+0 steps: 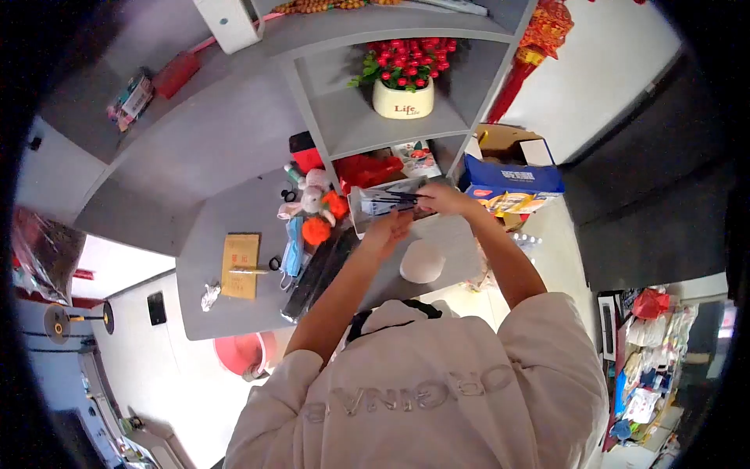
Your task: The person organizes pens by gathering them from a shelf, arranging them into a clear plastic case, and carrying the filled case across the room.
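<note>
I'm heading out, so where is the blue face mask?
In the head view, the face mask lies on the desk, left of the left hand, beside a round orange object.

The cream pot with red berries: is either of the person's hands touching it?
No, the cream pot stands on a shelf, apart from the left hand and right hand, which are by the thin dark sticks.

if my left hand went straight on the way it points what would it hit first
Probably the thin, dark, stick-like items in the right hand, just ahead of the left hand, though depth is unclear.
</note>
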A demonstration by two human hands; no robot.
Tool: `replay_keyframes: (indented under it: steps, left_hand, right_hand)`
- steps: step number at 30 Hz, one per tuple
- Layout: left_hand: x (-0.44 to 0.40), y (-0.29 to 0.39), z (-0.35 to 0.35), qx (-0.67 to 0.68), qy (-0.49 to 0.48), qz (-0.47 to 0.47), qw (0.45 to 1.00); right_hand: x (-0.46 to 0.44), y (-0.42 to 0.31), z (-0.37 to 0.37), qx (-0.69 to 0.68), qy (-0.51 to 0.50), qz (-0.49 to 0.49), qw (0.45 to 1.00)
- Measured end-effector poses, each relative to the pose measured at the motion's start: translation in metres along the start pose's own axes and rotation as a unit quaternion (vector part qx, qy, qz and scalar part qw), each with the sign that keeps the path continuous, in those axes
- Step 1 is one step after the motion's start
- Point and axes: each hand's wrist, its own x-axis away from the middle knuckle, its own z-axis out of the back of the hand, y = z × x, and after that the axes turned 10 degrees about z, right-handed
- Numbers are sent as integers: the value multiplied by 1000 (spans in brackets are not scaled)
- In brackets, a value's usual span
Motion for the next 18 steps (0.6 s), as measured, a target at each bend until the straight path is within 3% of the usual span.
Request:
replay_keyframes:
  steps: [3, 5, 6, 7, 9, 12, 15, 18]
  left_hand:
    - [16, -5, 7, -23, -1, -7, 1000]
    - [24, -6, 7, -253, 96, -118, 955]
    - [27, -6, 7, -363, 143, -170, 905]
    - [35, -1, 4, -497, 179, -264, 807]
    - [49, 14, 0, -707, 230, -418, 523]
    - [47, 12, 8, -797, 289, -320, 422]
    - [43, 7, 17, -812, 264, -289, 433]
    - [45, 1, 25, -791, 261, -318, 454]
  right_hand:
    - [-1, 5, 1, 96, -25, 10, 995]
    - [-5, 5, 2, 163, -56, 20, 985]
    - [-7, 5, 3, 197, -71, 26, 977]
    - [-9, 9, 2, 211, -68, 32, 975]
    - [-12, 19, -2, 239, -60, 44, 968]
    - [-13, 19, -5, 249, -47, 75, 964]
    - [-18, 6, -7, 276, -96, 33, 956]
    - [-13, 2, -9, 331, -50, 37, 942]
